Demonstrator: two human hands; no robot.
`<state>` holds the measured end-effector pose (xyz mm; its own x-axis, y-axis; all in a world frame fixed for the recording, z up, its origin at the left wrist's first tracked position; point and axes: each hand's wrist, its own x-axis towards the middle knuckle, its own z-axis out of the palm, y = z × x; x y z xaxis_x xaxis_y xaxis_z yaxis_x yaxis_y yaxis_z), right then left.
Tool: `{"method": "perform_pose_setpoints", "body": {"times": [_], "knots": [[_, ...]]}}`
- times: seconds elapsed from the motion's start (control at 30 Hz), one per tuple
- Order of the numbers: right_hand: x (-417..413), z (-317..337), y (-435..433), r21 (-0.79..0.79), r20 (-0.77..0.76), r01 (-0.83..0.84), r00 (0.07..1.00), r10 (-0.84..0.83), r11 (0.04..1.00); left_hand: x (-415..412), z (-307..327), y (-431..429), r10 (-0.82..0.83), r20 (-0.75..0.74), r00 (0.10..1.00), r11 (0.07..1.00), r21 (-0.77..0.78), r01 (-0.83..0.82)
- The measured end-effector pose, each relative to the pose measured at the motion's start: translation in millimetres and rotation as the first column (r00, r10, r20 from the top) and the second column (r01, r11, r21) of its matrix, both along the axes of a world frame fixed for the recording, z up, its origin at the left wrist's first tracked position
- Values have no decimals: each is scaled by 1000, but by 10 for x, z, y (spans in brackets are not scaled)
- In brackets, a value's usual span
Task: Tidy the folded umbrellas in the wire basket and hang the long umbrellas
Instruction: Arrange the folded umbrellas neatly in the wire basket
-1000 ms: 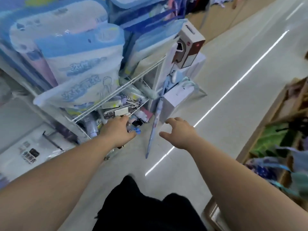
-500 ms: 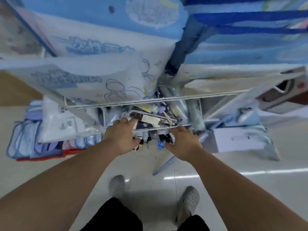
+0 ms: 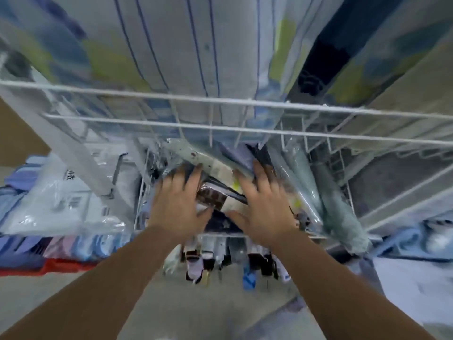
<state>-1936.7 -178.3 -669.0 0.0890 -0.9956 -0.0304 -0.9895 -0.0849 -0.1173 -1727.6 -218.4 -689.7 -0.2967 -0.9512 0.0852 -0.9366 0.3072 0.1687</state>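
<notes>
A white wire basket [image 3: 353,207] holds several folded umbrellas in clear sleeves. Both my hands are inside it, fingers spread flat on the pile. My left hand [image 3: 177,204] presses on the left part, beside a brown patterned umbrella [image 3: 212,198]. My right hand [image 3: 263,204] lies on the right part, its fingertips on a blue-grey folded umbrella [image 3: 241,158]. A grey-green folded umbrella [image 3: 340,217] lies along the basket's right side. More umbrella handles [image 3: 196,266] hang below the basket's front edge. The frame is motion-blurred.
A higher wire shelf [image 3: 220,101] loaded with plastic-wrapped packs [image 3: 171,45] overhangs the basket. Bagged goods [image 3: 61,200] sit on the left, with stacked blue and red packs [image 3: 36,256] below them. A white box [image 3: 416,285] stands at the lower right. Pale floor [image 3: 208,310] lies between my arms.
I have leaned in much closer to the basket. Both hands moved from the basket's front edge up into it and now lie spread on the folded umbrellas.
</notes>
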Motion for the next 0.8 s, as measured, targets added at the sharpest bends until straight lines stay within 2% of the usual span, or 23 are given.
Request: {"method": "perform_pose_setpoints", "body": {"times": [0.13, 0.3, 0.47, 0.57, 0.63, 0.7, 0.8], "knots": [[-58, -238, -79, -142, 55, -16, 998, 24, 990, -32, -235, -147, -111, -64, 992, 982, -161, 99], [-118, -518, -165, -283, 38, -48, 997, 61, 958, -98, -447, -185, -82, -124, 989, 963, -265, 47], [-116, -548, -124, -306, 60, -23, 997, 43, 952, -140, -503, -126, -89, -161, 983, 973, -224, 52], [-46, -341, -300, -450, 54, 5, 998, 21, 893, -147, -473, -94, -90, -237, 967, 982, -182, 47], [-5, -141, -524, -404, 36, -14, 999, 31, 915, -151, -467, -97, -72, -288, 955, 983, -180, 20], [38, -20, -731, -240, 33, -26, 999, 35, 971, -173, -484, -87, -45, -307, 951, 985, -174, -10], [89, -102, -872, -115, -88, 8, 996, -18, 993, -213, -532, -46, -44, -332, 942, 983, -182, -18]]}}
